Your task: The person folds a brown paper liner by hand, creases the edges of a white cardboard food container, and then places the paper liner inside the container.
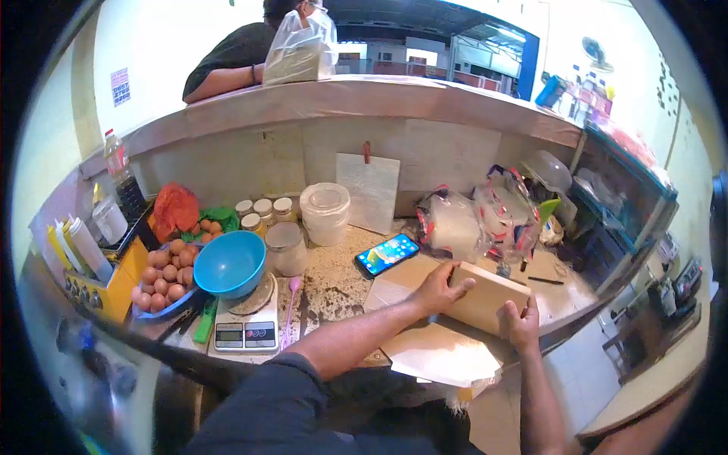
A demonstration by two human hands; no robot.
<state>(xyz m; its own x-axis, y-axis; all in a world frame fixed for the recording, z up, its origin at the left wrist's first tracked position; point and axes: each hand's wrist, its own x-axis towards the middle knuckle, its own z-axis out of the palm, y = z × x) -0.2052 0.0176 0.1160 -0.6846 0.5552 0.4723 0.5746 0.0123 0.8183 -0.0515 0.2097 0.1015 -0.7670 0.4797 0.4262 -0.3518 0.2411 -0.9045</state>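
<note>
A brown cardboard box (485, 302) is held up between both hands over the right part of the counter. My left hand (441, 290) grips its left end, with the thumb along the top edge. My right hand (523, 324) closes on the box's right end. Beneath it lie flat brown card and white paper sheets (444, 360). A phone (387, 255) with its screen lit rests just beyond my left hand. The inside of the box cannot be seen.
On the left are a kitchen scale (246, 334), a blue bowl (230, 264), a basket of eggs (163, 277) and sauce bottles (83, 246). Jars, a white tub (325, 214) and plastic packs (451, 224) line the back. A person (235, 64) leans on the ledge beside a plastic bag (302, 53).
</note>
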